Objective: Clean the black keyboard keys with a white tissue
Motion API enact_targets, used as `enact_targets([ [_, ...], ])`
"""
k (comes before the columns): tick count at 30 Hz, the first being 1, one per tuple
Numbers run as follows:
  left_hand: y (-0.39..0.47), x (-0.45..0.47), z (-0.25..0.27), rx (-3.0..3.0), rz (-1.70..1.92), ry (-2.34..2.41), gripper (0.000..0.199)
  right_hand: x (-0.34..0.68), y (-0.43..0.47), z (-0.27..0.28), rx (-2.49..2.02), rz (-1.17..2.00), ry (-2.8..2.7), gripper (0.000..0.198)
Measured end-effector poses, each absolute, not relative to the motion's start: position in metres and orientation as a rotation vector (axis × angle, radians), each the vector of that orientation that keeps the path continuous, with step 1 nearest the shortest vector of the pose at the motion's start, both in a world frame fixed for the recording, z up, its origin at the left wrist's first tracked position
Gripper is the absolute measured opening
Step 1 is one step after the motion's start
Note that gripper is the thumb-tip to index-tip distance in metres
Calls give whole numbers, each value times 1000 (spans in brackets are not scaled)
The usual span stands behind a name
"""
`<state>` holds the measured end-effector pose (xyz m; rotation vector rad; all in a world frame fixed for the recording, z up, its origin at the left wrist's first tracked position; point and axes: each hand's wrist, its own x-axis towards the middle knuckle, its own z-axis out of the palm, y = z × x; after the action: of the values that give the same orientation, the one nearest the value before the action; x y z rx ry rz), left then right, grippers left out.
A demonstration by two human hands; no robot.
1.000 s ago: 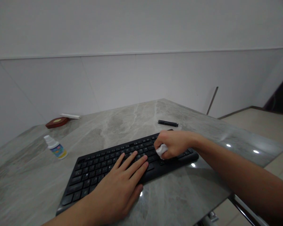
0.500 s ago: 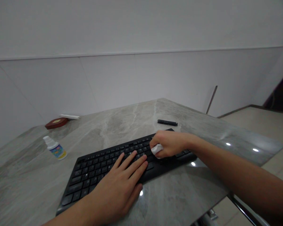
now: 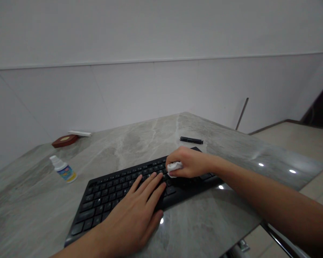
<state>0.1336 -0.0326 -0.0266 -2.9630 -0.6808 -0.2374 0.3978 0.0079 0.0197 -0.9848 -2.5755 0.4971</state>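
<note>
A black keyboard (image 3: pixel 107 195) lies at a slant on the grey marbled table (image 3: pixel 199 218). My left hand (image 3: pixel 138 211) rests flat across its keys and front edge, fingers stretched out and holding nothing. My right hand (image 3: pixel 190 163) is closed around a crumpled white tissue (image 3: pixel 174 166), pressed against the keys right of the middle. Part of the tissue shows between thumb and forefinger; the rest is hidden in the fist. The keyboard's right end is partly covered by my right hand and forearm.
A small spray bottle (image 3: pixel 64 170) with a white top and colourful label is left of the keyboard. Behind it lie a red-brown box (image 3: pixel 65 141) and a white strip (image 3: pixel 80 133). A black pen-like object (image 3: pixel 191 140) lies beyond the keyboard. A white wall (image 3: pixel 129 93) rises behind.
My right hand has shifted slightly left and away from me over the keys with the tissue. My left hand stays on the keyboard, its fingers a little shifted.
</note>
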Motion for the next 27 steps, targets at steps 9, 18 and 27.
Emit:
enact_targets([
  [9, -32, 133, -29, -2937, -218, -695, 56, 398, 6, 21, -1081, 591, -2705, 4],
  [18, -32, 132, -29, -2933, -220, -695, 56, 395, 6, 19, -1109, 529, -2686, 7],
  [27, -32, 132, -30, -2939, -257, -689, 56, 390, 6, 15, -1002, 548, -2692, 3],
])
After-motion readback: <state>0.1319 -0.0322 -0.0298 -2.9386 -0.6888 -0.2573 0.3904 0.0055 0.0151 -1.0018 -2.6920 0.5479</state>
